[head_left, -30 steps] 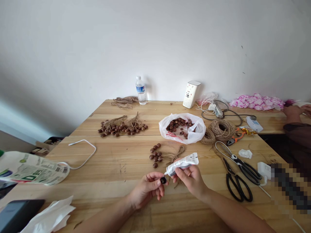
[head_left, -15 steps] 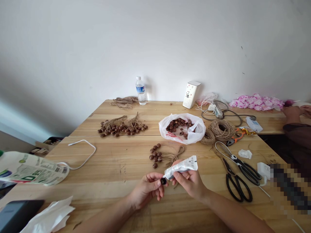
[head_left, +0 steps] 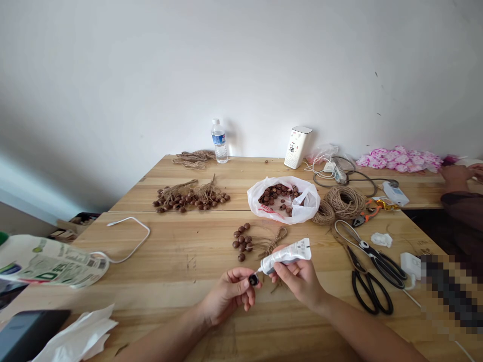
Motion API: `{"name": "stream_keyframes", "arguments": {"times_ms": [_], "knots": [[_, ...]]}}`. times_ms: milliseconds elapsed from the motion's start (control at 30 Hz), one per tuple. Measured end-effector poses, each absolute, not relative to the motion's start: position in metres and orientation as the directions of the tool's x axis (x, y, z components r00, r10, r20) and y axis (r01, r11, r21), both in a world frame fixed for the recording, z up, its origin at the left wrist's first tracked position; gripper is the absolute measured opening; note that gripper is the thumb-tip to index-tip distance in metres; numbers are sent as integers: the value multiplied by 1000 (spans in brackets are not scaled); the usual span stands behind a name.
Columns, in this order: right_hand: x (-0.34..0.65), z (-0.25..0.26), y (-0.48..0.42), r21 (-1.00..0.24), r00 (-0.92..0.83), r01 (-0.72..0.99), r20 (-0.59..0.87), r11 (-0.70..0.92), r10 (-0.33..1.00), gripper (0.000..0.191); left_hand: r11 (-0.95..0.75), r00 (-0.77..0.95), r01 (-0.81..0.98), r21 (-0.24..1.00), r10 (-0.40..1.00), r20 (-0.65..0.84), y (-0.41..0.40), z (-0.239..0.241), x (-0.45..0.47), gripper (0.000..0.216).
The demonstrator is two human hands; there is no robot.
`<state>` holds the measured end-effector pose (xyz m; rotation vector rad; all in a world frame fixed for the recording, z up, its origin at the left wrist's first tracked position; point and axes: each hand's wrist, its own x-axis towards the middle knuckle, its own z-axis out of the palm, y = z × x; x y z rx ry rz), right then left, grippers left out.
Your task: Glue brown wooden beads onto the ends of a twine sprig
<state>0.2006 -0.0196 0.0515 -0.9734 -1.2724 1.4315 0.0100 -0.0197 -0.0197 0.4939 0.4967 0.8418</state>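
Note:
My left hand (head_left: 231, 294) pinches a small dark brown nut (head_left: 253, 280) between thumb and fingers, low over the wooden table (head_left: 181, 261). My right hand (head_left: 300, 279) grips a white glue tube (head_left: 287, 255), tilted with its nozzle just up and right of the nut. Just beyond my hands lies a small cluster of brown nuts (head_left: 242, 240) tied to a bundle of jute twine (head_left: 273, 241).
A white plastic bag of nuts (head_left: 283, 198) sits mid-table, with twine coils (head_left: 339, 201), pliers (head_left: 364, 213) and black scissors (head_left: 372, 274) to the right. Strung nut bunches (head_left: 188, 197), a water bottle (head_left: 219, 141) and a white device (head_left: 297, 146) lie farther back. Another person's hand (head_left: 456, 173) is far right.
The glue tube rose slightly and its nozzle drew a little away from the nut. My left hand stayed where it was with the nut.

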Motion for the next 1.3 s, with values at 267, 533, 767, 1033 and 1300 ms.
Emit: {"name": "stream_keyframes", "arguments": {"times_ms": [267,533,767,1033,1300], "knots": [[200,61,-20,-985,-275,-170,22,-26,961,29,571,579,-580,581,791,-199,-19,-17,9,18],[212,70,-20,-991,-176,-61,130,121,976,19,568,573,-582,582,794,-202,-18,-17,9,17],[273,111,-19,-682,-78,407,636,607,767,20,560,565,-600,571,802,-194,-18,-16,10,15],[329,41,-14,45,-693,683,358,729,626,36,558,486,-608,564,824,-290,-17,-15,12,21],[306,89,-15,78,-584,808,236,583,777,36,504,393,-630,591,863,-317,-17,-10,12,23]]}}
